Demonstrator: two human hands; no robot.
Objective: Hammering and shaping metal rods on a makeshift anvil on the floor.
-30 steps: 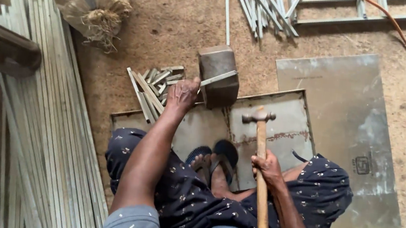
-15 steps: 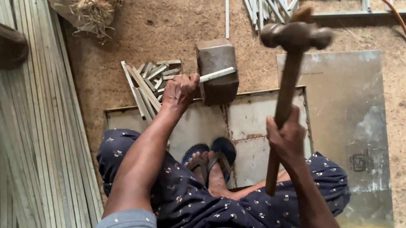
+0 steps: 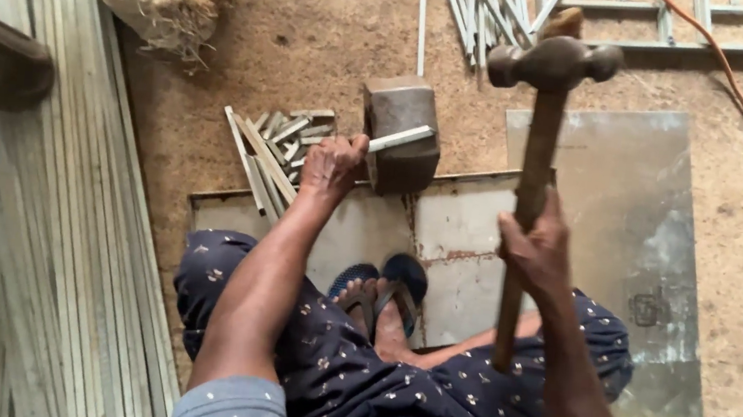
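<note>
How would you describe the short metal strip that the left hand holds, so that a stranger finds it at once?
Find the dark metal block on the dirt floor, ahead of the seated person's feet. The short metal strip lies slanted across its top, and the left hand holds its near end. Unlike the loose cut pieces heaped to the left, it rests alone on the block.
</note>
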